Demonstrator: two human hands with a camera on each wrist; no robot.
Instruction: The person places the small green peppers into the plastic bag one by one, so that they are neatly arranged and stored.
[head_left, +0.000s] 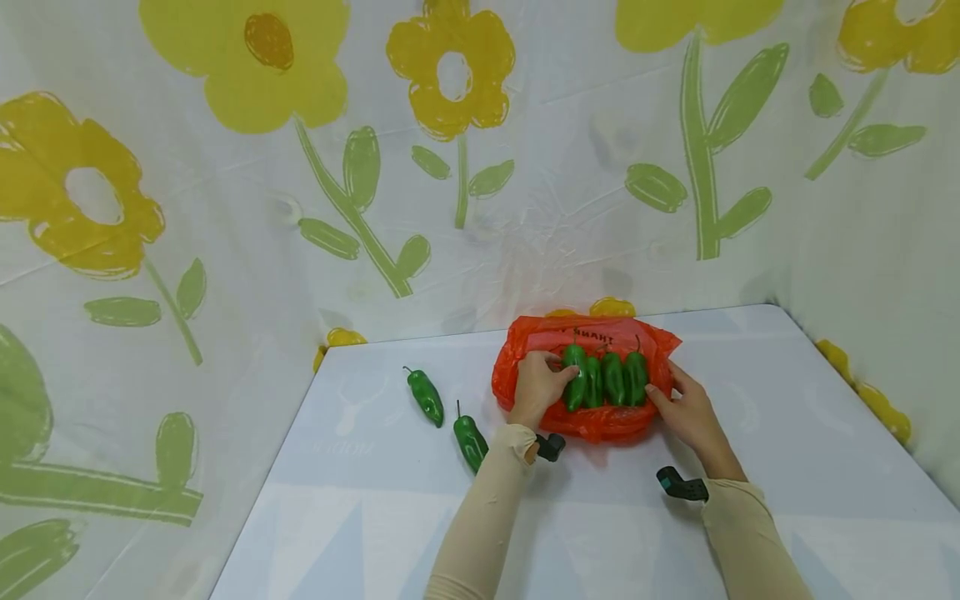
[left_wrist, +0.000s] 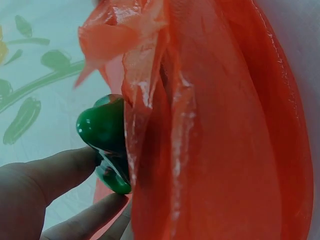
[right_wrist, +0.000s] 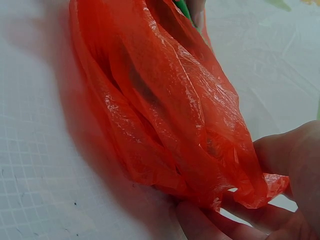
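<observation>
A red plastic bag (head_left: 600,429) lies spread with several green peppers (head_left: 613,383) side by side on it. My left hand (head_left: 538,385) pinches the leftmost green pepper (head_left: 576,392) between thumb and fingers. The left wrist view shows this pepper (left_wrist: 106,125) partly behind a fold of the bag (left_wrist: 220,120). At the bag's right side, my right hand (head_left: 686,412) grips the edge. Close up in the right wrist view, the thumb and fingers of that hand (right_wrist: 300,175) hold the crumpled plastic (right_wrist: 160,110) between them.
Two more peppers lie on the white table (head_left: 330,467), left of the bag: one green pepper (head_left: 426,398) farther out, another green pepper (head_left: 469,442) beside my left forearm. A flower-printed curtain (head_left: 555,225) hangs behind the table and along its sides.
</observation>
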